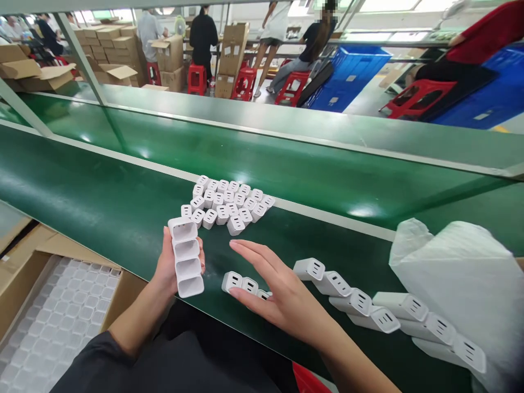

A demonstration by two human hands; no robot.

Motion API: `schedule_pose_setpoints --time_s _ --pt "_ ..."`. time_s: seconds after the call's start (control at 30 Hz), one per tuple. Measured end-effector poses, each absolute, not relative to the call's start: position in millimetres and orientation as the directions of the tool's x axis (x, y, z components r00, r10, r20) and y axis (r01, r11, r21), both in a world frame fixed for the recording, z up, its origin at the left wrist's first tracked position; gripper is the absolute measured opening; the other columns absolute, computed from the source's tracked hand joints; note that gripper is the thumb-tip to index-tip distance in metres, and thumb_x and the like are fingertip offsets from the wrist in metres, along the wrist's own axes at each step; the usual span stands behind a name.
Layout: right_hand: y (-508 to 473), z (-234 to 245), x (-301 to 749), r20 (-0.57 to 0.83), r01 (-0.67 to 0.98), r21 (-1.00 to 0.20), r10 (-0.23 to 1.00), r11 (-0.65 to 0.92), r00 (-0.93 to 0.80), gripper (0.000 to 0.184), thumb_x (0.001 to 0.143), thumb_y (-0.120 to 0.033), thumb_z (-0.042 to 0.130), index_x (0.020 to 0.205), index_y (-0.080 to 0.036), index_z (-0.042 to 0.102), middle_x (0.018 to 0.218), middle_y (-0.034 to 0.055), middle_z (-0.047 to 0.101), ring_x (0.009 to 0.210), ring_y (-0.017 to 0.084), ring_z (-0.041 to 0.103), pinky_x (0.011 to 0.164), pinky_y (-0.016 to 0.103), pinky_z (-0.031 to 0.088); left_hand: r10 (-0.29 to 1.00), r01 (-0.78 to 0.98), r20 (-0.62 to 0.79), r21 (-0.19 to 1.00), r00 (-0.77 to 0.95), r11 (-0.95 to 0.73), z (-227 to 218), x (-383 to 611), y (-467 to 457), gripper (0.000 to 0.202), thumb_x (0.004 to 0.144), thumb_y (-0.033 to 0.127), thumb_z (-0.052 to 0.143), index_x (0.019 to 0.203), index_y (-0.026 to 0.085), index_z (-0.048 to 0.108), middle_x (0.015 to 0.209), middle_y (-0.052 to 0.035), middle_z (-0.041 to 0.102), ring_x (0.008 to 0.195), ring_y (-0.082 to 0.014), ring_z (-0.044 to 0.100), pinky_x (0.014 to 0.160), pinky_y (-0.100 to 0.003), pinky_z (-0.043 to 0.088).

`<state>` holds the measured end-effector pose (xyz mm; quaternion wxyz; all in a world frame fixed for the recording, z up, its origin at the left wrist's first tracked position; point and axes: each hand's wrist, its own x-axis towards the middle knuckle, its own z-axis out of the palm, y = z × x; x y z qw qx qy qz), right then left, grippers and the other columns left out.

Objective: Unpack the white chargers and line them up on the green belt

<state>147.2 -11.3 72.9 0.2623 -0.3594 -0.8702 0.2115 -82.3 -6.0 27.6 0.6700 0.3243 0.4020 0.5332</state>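
My left hand (166,267) is closed around a stack of several white charger shells (186,257), held upright with their hollow ends facing me. My right hand (282,295) is flat and open, fingers stretched left over a few white shells (241,284) lying on the green conveyor belt (102,202). A cluster of several white shells (227,204) sits on the belt just beyond both hands. A row of longer white shells (356,303) lies to the right of my right hand.
A white plastic bag (462,273) sits at the right. A cardboard box with a white cell tray (57,316) stands at lower left. Beyond the belt, several people sit on red stools among cardboard boxes and blue crates (352,76).
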Motion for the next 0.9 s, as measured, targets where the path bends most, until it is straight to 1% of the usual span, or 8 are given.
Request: schedule_pose_setpoints --time_s 0.1,0.27,0.37,0.5,0.6,0.7,0.8,0.9 --pt "-7.7 86.1 119.9 0.381 0.446 -0.436 0.609 0.782 -0.696 0.066 0.091 -0.039 0.065 0.148 -0.022 0.035 0.147 0.0141 0.046 0.135 0.028 0.045 0.109 0.046 0.046 0.954 -0.701 -0.268 0.654 0.137 0.285 26.1 -73.2 -16.6 0.068 0.085 0.081 0.037 0.086 0.017 0.062 0.058 -0.0006 0.057 0.048 -0.0131 0.055 0.044 -0.023 0.045" --pt "4.6 96.8 71.7 0.334 0.354 -0.197 0.402 0.914 -0.852 0.064 0.091 -0.033 0.064 0.145 -0.010 0.038 0.147 0.0137 0.049 0.136 0.030 0.039 0.110 0.046 0.041 0.888 -0.852 -0.453 0.430 0.081 0.298 15.5 -85.1 -27.7 0.070 0.093 0.074 0.030 0.098 0.015 0.067 0.078 -0.0059 0.070 0.065 -0.0174 0.067 0.061 -0.028 0.055" --pt "11.9 96.2 42.5 0.267 0.310 -0.112 0.329 0.944 -0.906 0.057 0.084 -0.029 0.069 0.134 -0.008 0.050 0.132 0.0138 0.061 0.121 0.031 0.048 0.098 0.044 0.045 0.874 -0.906 -0.485 0.383 -0.033 0.178 9.6 -96.1 -36.3 0.062 0.098 0.064 0.032 0.112 0.015 0.066 0.099 -0.0082 0.073 0.087 -0.0190 0.070 0.078 -0.029 0.056" --pt "15.6 90.6 -1.0 0.205 0.172 -0.084 0.186 0.981 -0.961 0.047 0.075 -0.025 0.071 0.118 -0.008 0.058 0.116 0.0126 0.066 0.101 0.028 0.053 0.083 0.041 0.045 0.881 -0.891 -0.460 0.438 -0.111 0.117 -7.7 -118.2 -57.0 0.066 0.095 0.068 0.037 0.119 0.013 0.064 0.101 -0.0104 0.073 0.088 -0.0210 0.070 0.079 -0.032 0.056" --pt "15.9 83.3 -40.8 0.151 -0.003 -0.097 0.012 0.995 -0.988 0.041 0.072 -0.027 0.071 0.108 -0.011 0.061 0.105 0.0107 0.068 0.091 0.026 0.053 0.075 0.039 0.042 0.877 -0.666 -0.351 0.744 -0.328 0.048 -25.5 -154.7 -89.8 0.066 0.094 0.068 0.039 0.123 0.014 0.063 0.107 -0.0116 0.072 0.100 -0.0246 0.067 0.088 -0.037 0.053" --pt "14.0 74.1 -87.2 0.124 -0.179 -0.088 -0.168 0.980 -0.978 0.041 0.071 -0.028 0.072 0.108 -0.012 0.061 0.102 0.0100 0.068 0.090 0.026 0.053 0.075 0.038 0.040 0.809 -0.044 -0.113 0.993 -0.577 0.108 -40.3 -198.6 -152.3 0.055 0.095 0.060 0.045 0.128 0.019 0.061 0.126 -0.0102 0.065 0.119 -0.0257 0.058 0.105 -0.041 0.044" --pt "3.9 62.1 -140.7 0.100 -0.337 -0.087 -0.328 0.938 -0.939 0.050 0.071 -0.029 0.074 0.114 -0.010 0.059 0.107 0.0112 0.068 0.096 0.028 0.053 0.078 0.038 0.039 0.762 0.418 -0.068 0.803 -0.644 0.425 -52.1 -221.9 -231.7 0.052 0.094 0.056 0.049 0.132 0.022 0.057 0.133 -0.0095 0.061 0.125 -0.0265 0.053 0.110 -0.044 0.038" --pt "-25.4 44.7 -200.2 0.049 -0.511 -0.086 -0.509 0.855 -0.860 0.056 0.073 -0.034 0.077 0.118 -0.008 0.058 0.113 0.0135 0.066 0.101 0.029 0.053 0.082 0.038 0.039 0.737 0.561 -0.237 0.516 -0.633 0.647 -63.8 -216.5 -291.9 0.059 0.092 0.059 0.052 0.137 0.021 0.053 0.132 -0.0117 0.062 0.118 -0.0288 0.058 0.100 -0.043 0.046"
